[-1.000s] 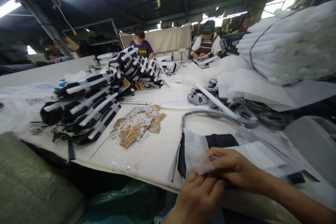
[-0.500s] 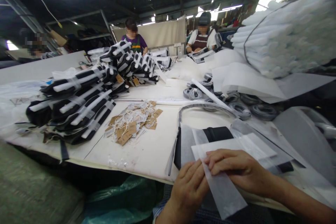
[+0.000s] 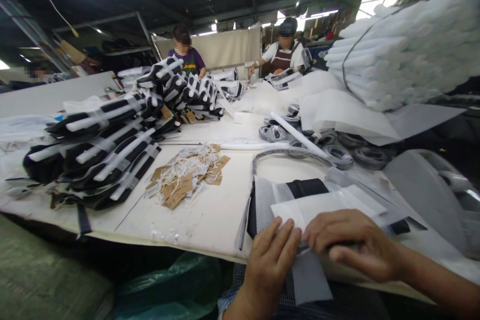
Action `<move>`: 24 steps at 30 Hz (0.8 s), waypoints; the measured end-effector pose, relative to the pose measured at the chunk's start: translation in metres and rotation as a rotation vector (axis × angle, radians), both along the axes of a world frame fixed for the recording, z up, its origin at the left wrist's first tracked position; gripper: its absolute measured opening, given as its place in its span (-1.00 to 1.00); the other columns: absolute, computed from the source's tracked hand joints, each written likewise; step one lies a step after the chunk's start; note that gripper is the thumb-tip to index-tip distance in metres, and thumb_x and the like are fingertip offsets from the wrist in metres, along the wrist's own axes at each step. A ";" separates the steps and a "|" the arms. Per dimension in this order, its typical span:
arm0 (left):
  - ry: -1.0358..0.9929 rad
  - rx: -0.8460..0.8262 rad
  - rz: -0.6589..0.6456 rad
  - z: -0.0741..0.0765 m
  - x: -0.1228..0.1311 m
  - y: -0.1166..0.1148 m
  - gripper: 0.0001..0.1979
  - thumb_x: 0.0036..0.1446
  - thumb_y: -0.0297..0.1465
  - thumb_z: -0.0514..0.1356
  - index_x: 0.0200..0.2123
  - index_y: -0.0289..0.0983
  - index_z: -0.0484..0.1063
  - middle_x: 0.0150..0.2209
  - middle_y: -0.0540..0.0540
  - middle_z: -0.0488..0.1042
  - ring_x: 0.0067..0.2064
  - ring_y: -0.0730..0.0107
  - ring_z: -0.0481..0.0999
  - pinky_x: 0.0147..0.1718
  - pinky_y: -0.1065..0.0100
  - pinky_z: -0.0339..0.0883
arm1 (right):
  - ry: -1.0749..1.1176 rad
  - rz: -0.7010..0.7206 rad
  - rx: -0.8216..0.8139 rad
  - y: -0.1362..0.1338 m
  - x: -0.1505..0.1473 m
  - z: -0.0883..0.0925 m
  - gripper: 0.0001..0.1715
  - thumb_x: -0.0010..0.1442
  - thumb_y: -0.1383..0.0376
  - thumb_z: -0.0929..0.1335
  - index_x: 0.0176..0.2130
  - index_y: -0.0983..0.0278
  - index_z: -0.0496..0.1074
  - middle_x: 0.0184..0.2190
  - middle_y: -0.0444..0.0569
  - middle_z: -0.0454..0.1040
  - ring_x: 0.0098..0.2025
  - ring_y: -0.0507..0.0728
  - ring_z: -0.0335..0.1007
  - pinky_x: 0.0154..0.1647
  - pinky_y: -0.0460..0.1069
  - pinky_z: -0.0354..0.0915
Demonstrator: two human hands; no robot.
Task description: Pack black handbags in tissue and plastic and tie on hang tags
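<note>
A dark bag [image 3: 308,188] lies at the table's front edge, partly covered by white translucent sheets [image 3: 330,204]; its grey-wrapped handle [image 3: 290,152] arches behind it. My left hand [image 3: 270,255] rests on the near end of the sheets, fingers spread and lying flat. Beside it, my right hand [image 3: 356,240] has its fingers curled and pressed on the wrapping, the fingertips close to my left hand's. What those curled fingers hold, if anything, is hidden. A strip of translucent sheet [image 3: 311,277] hangs below both hands over the edge.
Tags with strings [image 3: 183,180] lie in a pile left of the bag. Wrapped black bags [image 3: 108,150] are stacked farther left. Grey coils [image 3: 339,156] and a white tube [image 3: 298,134] lie behind. Bundled white rolls [image 3: 405,50] stand right. Two people work across the table.
My left hand has opened out flat on the wrapping. The strip between my hands has swung from slanting to hanging nearly straight down. The view has shifted slightly, and one co-worker's arm reaches out.
</note>
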State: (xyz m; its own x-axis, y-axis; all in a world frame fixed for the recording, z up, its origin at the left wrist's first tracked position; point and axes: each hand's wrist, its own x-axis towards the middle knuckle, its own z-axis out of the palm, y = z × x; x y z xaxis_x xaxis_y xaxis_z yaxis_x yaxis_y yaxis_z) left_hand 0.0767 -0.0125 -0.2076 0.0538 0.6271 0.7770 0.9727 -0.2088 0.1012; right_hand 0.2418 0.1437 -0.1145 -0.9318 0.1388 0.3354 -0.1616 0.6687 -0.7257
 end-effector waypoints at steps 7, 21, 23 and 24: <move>0.063 -0.012 0.006 0.004 -0.005 -0.001 -0.63 0.45 -0.49 -0.05 0.17 -0.24 0.44 0.17 -0.02 0.51 0.24 0.33 0.42 0.06 0.31 0.45 | -0.322 -0.263 0.374 0.053 -0.049 -0.017 -0.52 0.34 0.14 0.30 0.15 0.29 0.49 0.17 0.18 0.48 0.27 0.38 0.31 0.34 0.36 0.15; 0.127 -0.081 -0.034 0.007 -0.016 -0.003 -0.67 0.42 -0.42 0.07 0.18 -0.24 0.43 0.14 -0.06 0.53 0.17 0.38 0.49 0.14 0.37 0.39 | -0.511 -0.107 0.343 0.056 -0.101 -0.032 -0.63 0.40 0.20 0.24 0.02 0.27 0.53 0.06 0.16 0.55 0.17 0.33 0.41 0.36 0.49 -0.07; 0.100 -0.069 -0.045 0.006 -0.017 -0.002 -0.67 0.42 -0.43 0.08 0.18 -0.24 0.43 0.13 -0.05 0.55 0.16 0.39 0.50 0.12 0.37 0.40 | -0.428 -0.156 0.316 0.052 -0.090 -0.027 -0.62 0.39 0.21 0.26 0.08 0.25 0.51 0.11 0.14 0.52 0.19 0.32 0.40 0.37 0.43 0.01; 0.080 -0.062 -0.048 0.006 -0.017 -0.002 -0.67 0.42 -0.45 0.07 0.18 -0.24 0.43 0.13 -0.04 0.55 0.17 0.40 0.49 0.12 0.37 0.41 | -0.340 -0.202 0.307 0.046 -0.080 -0.023 -0.61 0.39 0.22 0.26 0.11 0.23 0.49 0.13 0.13 0.51 0.20 0.30 0.40 0.37 0.38 0.07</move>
State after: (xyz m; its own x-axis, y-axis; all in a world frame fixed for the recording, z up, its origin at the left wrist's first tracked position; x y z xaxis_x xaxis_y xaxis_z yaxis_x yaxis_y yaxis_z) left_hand 0.0597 -0.0148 -0.2020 0.1454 0.6692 0.7287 0.9672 -0.2512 0.0377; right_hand 0.1623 0.1897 -0.1376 -0.9603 0.2700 0.0707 0.2047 0.8535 -0.4792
